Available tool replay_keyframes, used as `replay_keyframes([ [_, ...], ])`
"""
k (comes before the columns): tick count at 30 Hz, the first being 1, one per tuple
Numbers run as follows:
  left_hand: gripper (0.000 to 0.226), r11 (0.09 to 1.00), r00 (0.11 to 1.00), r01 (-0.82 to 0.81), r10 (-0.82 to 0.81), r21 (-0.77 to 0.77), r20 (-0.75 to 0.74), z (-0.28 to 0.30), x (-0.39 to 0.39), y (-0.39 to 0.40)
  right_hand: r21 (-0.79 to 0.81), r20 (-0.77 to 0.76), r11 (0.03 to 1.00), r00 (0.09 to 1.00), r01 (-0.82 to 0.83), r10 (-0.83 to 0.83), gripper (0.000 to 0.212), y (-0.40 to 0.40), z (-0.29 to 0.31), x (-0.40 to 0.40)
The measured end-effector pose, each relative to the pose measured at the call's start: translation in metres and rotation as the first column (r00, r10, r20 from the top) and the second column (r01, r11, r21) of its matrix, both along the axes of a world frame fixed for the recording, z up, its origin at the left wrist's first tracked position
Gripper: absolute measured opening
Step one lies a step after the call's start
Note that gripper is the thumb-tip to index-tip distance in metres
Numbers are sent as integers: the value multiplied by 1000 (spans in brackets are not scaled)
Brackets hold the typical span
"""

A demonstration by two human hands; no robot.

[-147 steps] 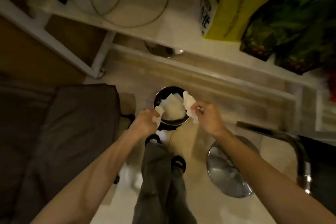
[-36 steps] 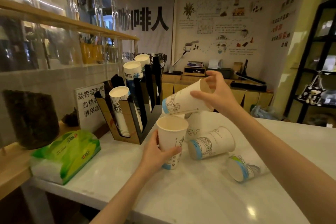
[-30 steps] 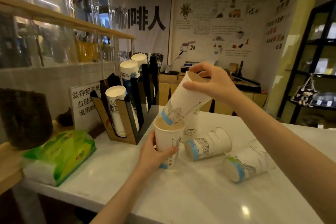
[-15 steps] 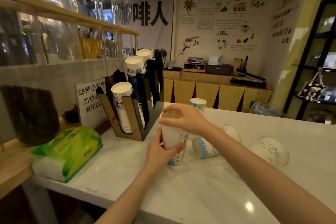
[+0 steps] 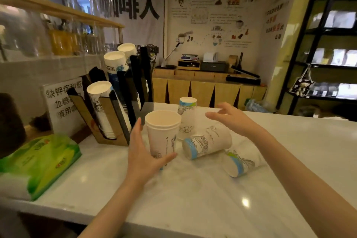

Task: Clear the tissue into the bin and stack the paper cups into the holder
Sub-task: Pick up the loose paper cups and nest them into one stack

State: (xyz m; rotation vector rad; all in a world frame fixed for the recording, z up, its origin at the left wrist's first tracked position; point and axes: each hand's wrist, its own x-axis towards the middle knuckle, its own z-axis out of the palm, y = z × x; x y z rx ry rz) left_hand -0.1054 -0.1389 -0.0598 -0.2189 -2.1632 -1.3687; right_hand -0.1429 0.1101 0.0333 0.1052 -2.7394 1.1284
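**Upright cup stack in the left hand, loose cups beside it**

Head view: at the frame's centre the left hand [image 5: 144, 157] wraps thumb and fingers around the lower half of an upright stack of paper cups [image 5: 163, 134]: smooth, tapered white card with line drawings, mouth up, two rolled rims showing one inside the other. The stack's base is hidden by the hand. Just right of it the right hand [image 5: 230, 117] hovers with fingers spread wide, holding nothing, above a paper cup lying on its side [image 5: 207, 144] with a blue base band. A second tipped cup [image 5: 243, 160] lies lower right, and an inverted cup [image 5: 187, 114] stands behind the stack. All sit on a glossy white marble-look counter [image 5: 193, 199]. Left of centre, a slanted brown-and-black cup holder [image 5: 116, 110] carries three rows of cups. A soft green tissue pack [image 5: 40, 162] lies at lower left.
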Motion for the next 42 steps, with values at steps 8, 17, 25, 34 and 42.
replay_keyframes([
  [8,57,958,731,-62,-147,-280,-666,48,30,64,285,-70,882,926,375,-371,92,78,-18,16],
  [17,79,638,985,159,-47,-753,168,43,-35,141,98,75,919,918,381,-388,64,118,-46,25],
  [25,82,607,991,90,28,-790,134,14,-57,138,-287,227,910,944,301,-240,60,138,-61,25],
  [34,95,901,991,133,-132,-413,32,7,-51,134,-207,323,948,931,243,-168,29,130,-51,0],
  [42,95,977,911,210,-207,-32,-355,44,-15,131,-312,22,940,991,136,-136,9,98,-9,-20],
])
